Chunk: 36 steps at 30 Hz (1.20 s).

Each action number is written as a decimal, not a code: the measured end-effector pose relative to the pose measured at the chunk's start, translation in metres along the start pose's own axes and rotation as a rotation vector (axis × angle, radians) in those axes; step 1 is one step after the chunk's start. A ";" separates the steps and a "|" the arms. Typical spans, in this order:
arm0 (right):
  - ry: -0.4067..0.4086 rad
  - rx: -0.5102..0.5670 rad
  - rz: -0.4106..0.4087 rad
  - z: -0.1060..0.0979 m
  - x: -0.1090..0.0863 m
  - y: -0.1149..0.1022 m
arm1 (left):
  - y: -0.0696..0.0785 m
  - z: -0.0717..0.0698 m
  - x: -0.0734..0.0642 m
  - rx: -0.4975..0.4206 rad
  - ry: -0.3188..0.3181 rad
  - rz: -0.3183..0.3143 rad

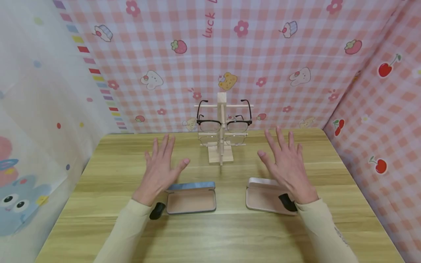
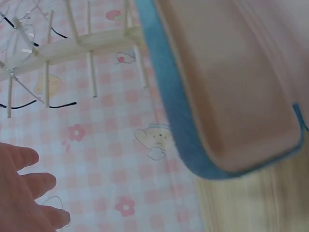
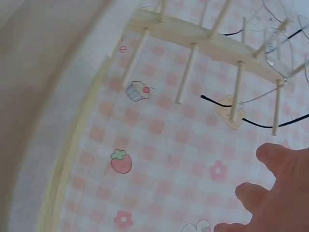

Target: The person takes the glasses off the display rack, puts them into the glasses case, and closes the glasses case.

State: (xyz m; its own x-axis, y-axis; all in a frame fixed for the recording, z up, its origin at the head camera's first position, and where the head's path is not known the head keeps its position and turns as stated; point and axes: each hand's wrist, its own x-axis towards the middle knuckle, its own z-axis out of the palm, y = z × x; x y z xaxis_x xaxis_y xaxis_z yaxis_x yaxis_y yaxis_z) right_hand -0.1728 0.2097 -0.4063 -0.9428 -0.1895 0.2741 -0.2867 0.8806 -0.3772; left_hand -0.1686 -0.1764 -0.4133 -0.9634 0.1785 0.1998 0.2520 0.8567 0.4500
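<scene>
My left hand [image 1: 159, 173], fingers spread, is above the table by an open glasses case [image 1: 191, 201] with a blue lid. My right hand [image 1: 287, 168], also spread, is over the right part of a second open glasses case [image 1: 263, 199] with a white lid. Neither hand holds anything. Both cases show bare beige linings. Between and beyond the hands stands a wooden glasses rack [image 1: 222, 98] with pegs. On it, black half-rimmed glasses [image 1: 209, 121] sit above a thin clear-rimmed pair [image 1: 208, 141]. Each wrist view catches fingertips, the rack and part of the nearer case.
A wood-grain table [image 1: 204, 237] carries everything. Pink checked cloth [image 1: 197, 22] hangs behind it and along the right side, with a pale patterned sheet [image 1: 36, 91] on the left. Small black wrist pieces [image 1: 157, 210] sit near the cuffs.
</scene>
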 end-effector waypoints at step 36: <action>0.160 0.529 -0.023 -0.001 0.027 -0.050 | 0.054 -0.024 0.026 -0.829 0.098 -0.018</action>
State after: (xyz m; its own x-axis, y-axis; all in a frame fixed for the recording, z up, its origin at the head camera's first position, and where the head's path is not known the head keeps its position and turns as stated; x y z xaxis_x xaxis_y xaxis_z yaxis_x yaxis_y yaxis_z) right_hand -0.1834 0.1609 -0.3789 -0.9097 -0.1016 0.4027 -0.3919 0.5307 -0.7515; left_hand -0.1783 -0.1376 -0.3628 -0.9653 0.0923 0.2442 0.2589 0.2186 0.9408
